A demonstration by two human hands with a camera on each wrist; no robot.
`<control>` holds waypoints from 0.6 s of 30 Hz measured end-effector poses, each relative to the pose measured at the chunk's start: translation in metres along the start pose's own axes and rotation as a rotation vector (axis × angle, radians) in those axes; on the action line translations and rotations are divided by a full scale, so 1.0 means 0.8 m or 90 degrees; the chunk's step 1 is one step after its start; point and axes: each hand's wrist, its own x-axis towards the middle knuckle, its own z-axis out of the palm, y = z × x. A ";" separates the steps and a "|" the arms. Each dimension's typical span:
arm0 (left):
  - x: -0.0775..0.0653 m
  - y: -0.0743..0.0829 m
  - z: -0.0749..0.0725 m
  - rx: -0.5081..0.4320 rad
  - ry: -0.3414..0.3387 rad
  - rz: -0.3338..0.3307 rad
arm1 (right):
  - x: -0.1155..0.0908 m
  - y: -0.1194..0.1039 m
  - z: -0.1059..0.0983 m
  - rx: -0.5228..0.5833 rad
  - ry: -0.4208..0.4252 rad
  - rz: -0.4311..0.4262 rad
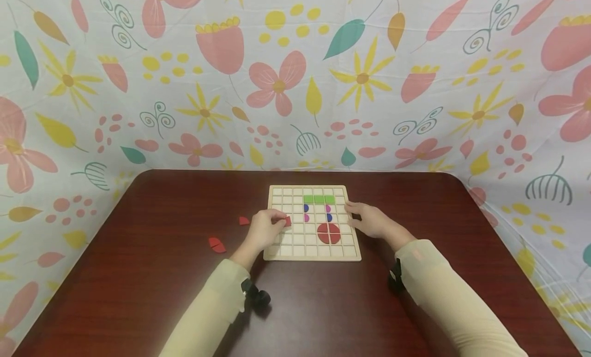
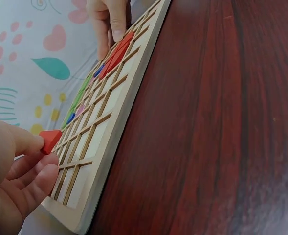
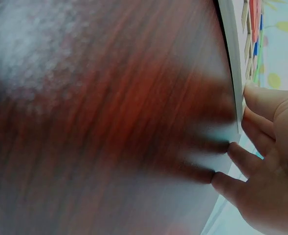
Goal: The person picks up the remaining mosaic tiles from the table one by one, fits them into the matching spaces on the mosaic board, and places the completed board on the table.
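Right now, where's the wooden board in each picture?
Head: the wooden board lies below centre, slightly right.
Left wrist: the board slants from top to lower left.
Right wrist: only a strip of board, upper right.
Shared landmark: the right hand, beside the board every time.

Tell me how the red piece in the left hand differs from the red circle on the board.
The red piece is pinched in the left hand; the red circle lies on the board. The red piece is single and small; the red circle is larger, made up of four quarters. Both are red.
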 end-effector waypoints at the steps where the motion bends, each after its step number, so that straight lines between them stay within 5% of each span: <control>1: 0.001 0.001 0.001 0.000 0.001 0.001 | 0.000 0.000 -0.001 0.002 -0.002 0.004; 18: 0.003 0.005 0.014 -0.005 -0.016 0.006 | 0.001 0.004 0.002 0.003 0.022 0.001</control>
